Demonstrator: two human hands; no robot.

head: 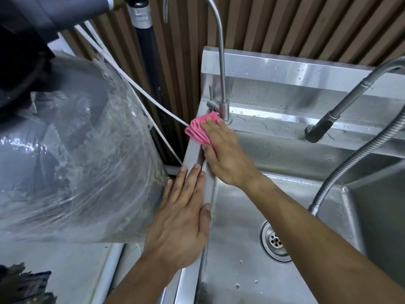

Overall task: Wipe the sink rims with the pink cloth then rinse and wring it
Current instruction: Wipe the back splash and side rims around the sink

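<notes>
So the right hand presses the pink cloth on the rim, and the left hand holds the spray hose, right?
No, the left hand holds nothing: the head view shows it resting flat on the sink rim. The right hand does press the pink cloth there.

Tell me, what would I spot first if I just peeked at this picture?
The bright pink cloth pops out first, pressed by the right hand onto the back left corner of the shiny steel sink rim, beside a thin tap. The left hand lies flat on the same rim, nearer the person. A big crinkly clear plastic bag fills the left side.
</notes>
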